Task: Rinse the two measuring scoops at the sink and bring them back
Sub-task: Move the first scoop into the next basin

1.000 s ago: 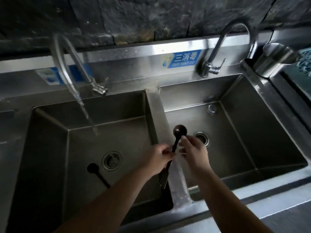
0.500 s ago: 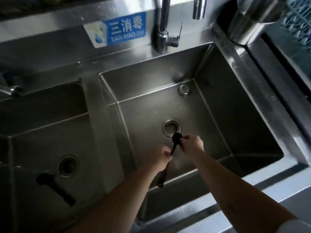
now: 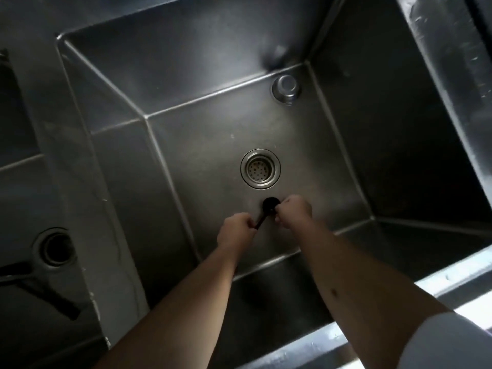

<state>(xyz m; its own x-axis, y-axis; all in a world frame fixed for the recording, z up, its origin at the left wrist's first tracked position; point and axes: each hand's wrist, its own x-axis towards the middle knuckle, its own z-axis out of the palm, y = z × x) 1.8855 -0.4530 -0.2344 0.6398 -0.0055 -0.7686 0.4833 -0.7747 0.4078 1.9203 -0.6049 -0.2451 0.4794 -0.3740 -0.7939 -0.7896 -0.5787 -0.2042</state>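
Over the right basin [image 3: 399,129], both hands work one scoop.
Left hand [image 3: 235,231] has its fingers clamped on the handle while right hand [image 3: 294,210] pinches the bowl of the scoop [image 3: 269,205], likely rubbing it clean just above the drain [image 3: 260,168]; the second scoop [image 3: 40,286] lies in the left basin.

Head view, steeply down into sink [image 3: 399,129]

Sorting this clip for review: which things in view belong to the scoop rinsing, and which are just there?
Job:
held scoop, gripped by left hand and right hand
second scoop, lying in left basin
right basin

Just there:
strainer
round fitting
left drain
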